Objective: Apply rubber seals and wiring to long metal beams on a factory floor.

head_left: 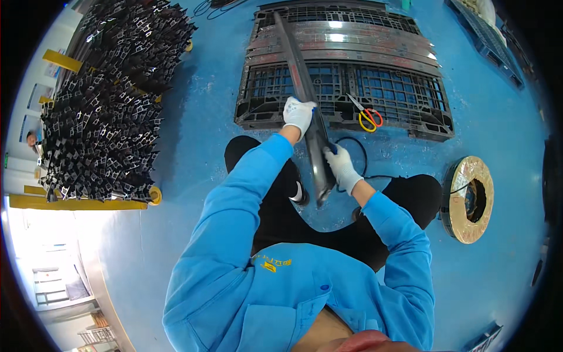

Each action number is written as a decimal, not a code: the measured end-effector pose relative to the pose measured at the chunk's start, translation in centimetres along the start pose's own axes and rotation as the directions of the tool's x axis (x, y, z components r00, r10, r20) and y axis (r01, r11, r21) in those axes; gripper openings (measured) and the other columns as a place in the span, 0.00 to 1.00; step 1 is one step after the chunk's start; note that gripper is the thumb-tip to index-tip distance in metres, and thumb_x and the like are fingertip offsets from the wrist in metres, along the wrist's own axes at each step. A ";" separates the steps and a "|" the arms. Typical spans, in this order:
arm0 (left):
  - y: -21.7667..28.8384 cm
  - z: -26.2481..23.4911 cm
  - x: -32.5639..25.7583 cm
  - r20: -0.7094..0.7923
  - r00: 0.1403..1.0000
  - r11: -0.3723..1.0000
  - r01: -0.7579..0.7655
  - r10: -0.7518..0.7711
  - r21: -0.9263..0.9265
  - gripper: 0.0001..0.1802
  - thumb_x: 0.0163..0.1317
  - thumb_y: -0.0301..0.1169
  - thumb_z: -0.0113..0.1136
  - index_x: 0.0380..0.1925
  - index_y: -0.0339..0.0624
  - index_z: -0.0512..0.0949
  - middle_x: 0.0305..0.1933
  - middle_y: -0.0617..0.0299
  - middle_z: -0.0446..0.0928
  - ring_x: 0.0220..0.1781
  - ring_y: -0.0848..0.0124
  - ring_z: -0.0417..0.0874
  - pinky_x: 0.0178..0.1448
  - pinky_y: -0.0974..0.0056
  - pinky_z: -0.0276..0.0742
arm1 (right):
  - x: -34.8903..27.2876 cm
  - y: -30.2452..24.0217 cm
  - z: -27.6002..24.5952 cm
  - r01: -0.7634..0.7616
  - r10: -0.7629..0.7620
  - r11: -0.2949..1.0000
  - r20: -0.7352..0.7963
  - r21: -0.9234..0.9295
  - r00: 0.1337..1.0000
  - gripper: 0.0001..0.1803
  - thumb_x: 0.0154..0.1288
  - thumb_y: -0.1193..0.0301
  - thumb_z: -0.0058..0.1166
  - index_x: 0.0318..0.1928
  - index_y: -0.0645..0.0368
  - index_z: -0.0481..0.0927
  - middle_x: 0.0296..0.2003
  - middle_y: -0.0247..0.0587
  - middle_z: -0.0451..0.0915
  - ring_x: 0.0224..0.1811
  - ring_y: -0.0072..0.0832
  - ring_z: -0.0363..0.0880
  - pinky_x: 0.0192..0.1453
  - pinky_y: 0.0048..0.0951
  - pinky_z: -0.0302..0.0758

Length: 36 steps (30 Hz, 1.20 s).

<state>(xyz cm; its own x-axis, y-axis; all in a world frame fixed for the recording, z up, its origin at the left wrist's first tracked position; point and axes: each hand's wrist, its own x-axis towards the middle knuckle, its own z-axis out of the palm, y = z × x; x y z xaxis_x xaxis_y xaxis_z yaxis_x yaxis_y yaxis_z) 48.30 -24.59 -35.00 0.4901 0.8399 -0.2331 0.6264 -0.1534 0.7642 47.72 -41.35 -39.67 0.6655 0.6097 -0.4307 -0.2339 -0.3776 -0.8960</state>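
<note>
A long dark strip, shiny like plastic, slants from above the black pallet down toward my knees. My left hand, in a white glove, is closed around its middle. Lower down, my gloved right hand grips the strip near its close end; some of its fingers are hidden. Scissors with one red and one yellow handle lie partly spread on the pallet's near edge, right of my left hand. A thin black strap curls beside my right hand.
Several long grey strips lie across the pallet. To the left stands a tall stack of black profiles on a yellow frame. A coil of strapping stands on the blue floor at right. Another pallet is at the far right.
</note>
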 end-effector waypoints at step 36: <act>-6.3 10.1 -5.3 0.860 0.452 0.082 0.873 0.238 -0.481 0.28 0.68 0.47 0.39 0.62 0.43 0.60 0.61 0.42 0.66 0.59 0.44 0.70 0.65 0.42 0.62 | -6.1 8.2 -11.5 0.178 -0.145 0.984 -0.626 -0.009 0.766 0.13 0.66 0.69 0.46 0.43 0.66 0.77 0.28 0.33 0.75 0.25 0.18 0.66 0.31 0.15 0.65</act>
<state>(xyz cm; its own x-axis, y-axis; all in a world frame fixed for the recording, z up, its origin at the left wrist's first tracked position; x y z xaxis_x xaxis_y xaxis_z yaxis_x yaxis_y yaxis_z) 47.84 -33.34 -44.62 0.8916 -0.1046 -0.4405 0.1872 0.9710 0.1484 49.90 -56.21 -43.17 0.9875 0.0857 -0.1325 -0.1051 -0.2689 -0.9574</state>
